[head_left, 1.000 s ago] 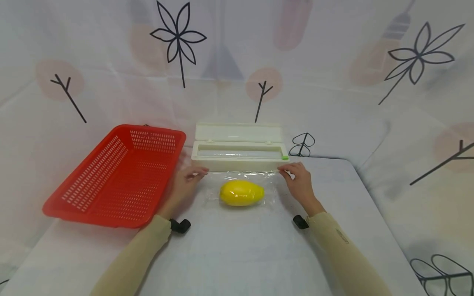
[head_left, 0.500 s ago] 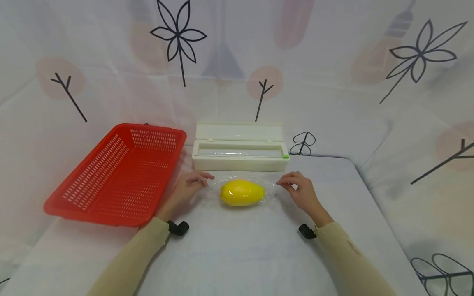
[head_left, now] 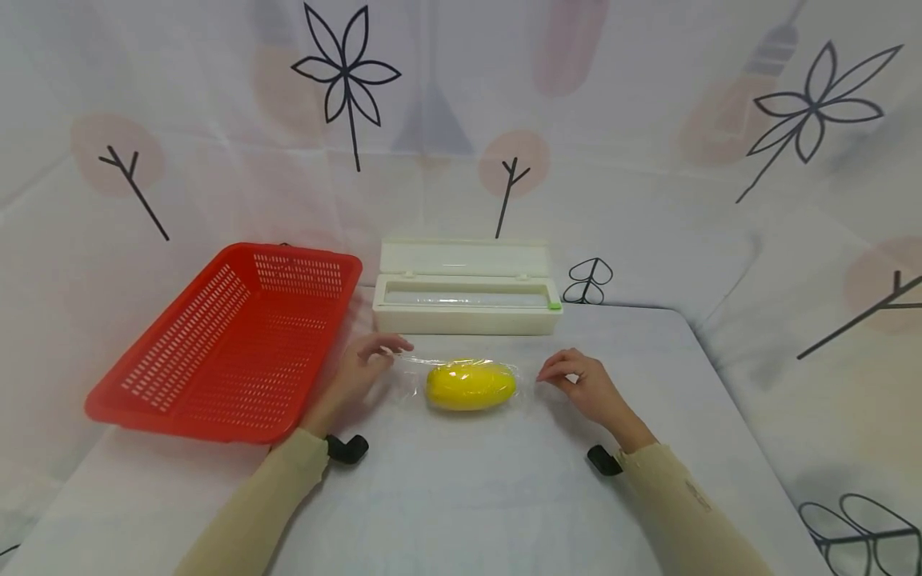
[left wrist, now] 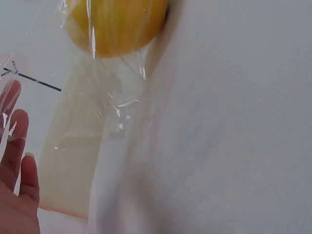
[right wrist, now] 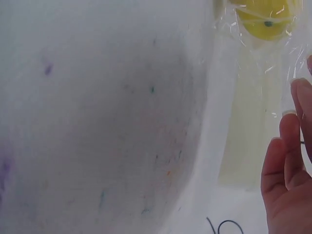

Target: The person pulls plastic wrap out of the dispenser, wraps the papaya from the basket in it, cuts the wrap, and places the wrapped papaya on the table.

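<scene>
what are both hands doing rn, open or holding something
Left hand: closed, pinching the clear film.
Right hand: closed, pinching the clear film at its other end.

White table (head_left: 461, 496), pale cloth backdrop (head_left: 634, 200) – black line-drawn flowers (head_left: 346, 72), muted pink shapes (head_left: 569, 48) – soft light

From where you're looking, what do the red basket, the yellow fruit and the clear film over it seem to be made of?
Red basket: likely molded plastic, slightly shiny, with regular slots.
Yellow fruit: smooth, glossy-looking, perhaps plastic or foam; glare leaves that open.
Clear film: probably thin plastic, see-through, with wrinkles and sharp glints.
</scene>
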Demonstrator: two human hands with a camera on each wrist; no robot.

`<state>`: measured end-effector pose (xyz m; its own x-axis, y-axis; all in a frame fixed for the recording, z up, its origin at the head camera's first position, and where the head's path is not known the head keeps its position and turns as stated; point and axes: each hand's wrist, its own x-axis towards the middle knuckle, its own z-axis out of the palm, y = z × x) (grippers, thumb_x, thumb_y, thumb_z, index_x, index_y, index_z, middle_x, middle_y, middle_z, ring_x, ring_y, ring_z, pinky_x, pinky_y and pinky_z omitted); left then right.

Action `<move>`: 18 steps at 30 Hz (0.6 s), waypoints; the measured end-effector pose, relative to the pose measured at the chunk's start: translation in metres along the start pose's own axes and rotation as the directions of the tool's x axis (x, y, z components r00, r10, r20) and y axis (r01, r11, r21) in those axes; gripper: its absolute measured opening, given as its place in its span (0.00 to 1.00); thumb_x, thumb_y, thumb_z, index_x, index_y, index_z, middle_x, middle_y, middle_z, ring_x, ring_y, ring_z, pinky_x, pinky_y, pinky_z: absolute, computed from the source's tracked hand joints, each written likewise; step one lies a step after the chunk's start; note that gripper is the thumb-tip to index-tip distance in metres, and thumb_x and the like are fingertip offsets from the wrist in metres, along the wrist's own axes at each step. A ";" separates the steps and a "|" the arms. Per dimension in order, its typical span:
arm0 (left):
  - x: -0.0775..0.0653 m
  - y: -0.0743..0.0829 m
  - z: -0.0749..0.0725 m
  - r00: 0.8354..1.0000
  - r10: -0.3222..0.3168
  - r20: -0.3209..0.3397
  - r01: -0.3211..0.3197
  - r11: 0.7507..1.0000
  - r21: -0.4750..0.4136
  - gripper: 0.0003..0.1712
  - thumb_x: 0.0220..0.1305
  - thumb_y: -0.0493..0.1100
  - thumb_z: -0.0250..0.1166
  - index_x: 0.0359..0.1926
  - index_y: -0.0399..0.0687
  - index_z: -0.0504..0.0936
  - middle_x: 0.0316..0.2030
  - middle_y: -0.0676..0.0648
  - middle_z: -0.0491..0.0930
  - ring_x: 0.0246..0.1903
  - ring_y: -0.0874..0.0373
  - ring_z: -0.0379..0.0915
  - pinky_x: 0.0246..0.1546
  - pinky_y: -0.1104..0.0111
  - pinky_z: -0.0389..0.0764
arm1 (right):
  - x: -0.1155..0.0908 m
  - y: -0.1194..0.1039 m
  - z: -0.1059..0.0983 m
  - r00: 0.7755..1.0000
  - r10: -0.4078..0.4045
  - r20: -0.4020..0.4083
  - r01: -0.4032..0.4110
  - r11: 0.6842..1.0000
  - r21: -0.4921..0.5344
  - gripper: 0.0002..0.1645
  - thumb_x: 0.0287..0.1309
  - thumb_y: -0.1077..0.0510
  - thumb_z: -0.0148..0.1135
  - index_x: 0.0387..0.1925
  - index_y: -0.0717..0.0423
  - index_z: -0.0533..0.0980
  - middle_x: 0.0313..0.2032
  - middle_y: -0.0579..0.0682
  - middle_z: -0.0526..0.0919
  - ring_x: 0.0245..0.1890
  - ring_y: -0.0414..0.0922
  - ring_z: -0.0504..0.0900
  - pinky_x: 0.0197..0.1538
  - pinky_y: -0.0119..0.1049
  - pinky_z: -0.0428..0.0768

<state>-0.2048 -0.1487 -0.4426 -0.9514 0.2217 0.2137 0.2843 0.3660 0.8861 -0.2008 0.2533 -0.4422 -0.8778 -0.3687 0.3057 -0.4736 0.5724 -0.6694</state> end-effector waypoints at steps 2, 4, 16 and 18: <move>0.001 0.006 0.001 0.997 0.068 -0.025 -0.067 0.998 0.010 0.21 0.67 0.32 0.57 0.53 0.61 0.82 0.52 0.54 0.80 0.53 0.54 0.69 0.55 0.51 0.69 | 0.000 -0.002 0.002 1.000 -0.025 -0.013 0.025 1.000 0.001 0.13 0.55 0.75 0.67 0.32 0.55 0.87 0.38 0.46 0.83 0.42 0.45 0.78 0.46 0.33 0.80; 0.002 0.012 0.003 0.988 0.149 -0.035 -0.150 0.989 -0.011 0.25 0.65 0.28 0.54 0.56 0.58 0.81 0.55 0.51 0.79 0.55 0.54 0.68 0.58 0.50 0.66 | 0.001 -0.004 0.002 0.999 -0.034 -0.025 0.034 0.999 0.006 0.13 0.55 0.75 0.67 0.33 0.56 0.87 0.37 0.45 0.83 0.41 0.44 0.78 0.45 0.32 0.80; 0.009 0.040 0.013 0.949 0.279 0.146 -0.246 0.946 -0.212 0.23 0.75 0.40 0.41 0.39 0.42 0.84 0.42 0.45 0.85 0.46 0.53 0.77 0.55 0.50 0.71 | 0.004 -0.025 0.001 0.996 0.026 -0.090 -0.024 1.000 0.013 0.11 0.58 0.74 0.64 0.37 0.58 0.86 0.38 0.46 0.83 0.40 0.44 0.79 0.44 0.34 0.81; 0.009 0.046 0.013 0.959 0.219 0.182 -0.189 0.968 -0.167 0.23 0.78 0.45 0.42 0.41 0.43 0.85 0.41 0.49 0.86 0.45 0.54 0.77 0.55 0.51 0.72 | 0.004 -0.027 0.001 0.995 0.033 -0.097 -0.033 0.999 0.009 0.11 0.59 0.73 0.64 0.38 0.58 0.86 0.38 0.46 0.83 0.40 0.44 0.79 0.44 0.31 0.80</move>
<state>-0.1988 -0.1178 -0.4048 -0.8285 0.4568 0.3241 0.4354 0.1614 0.8856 -0.1911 0.2357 -0.4240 -0.8960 -0.2766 0.3475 -0.4440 0.5772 -0.6854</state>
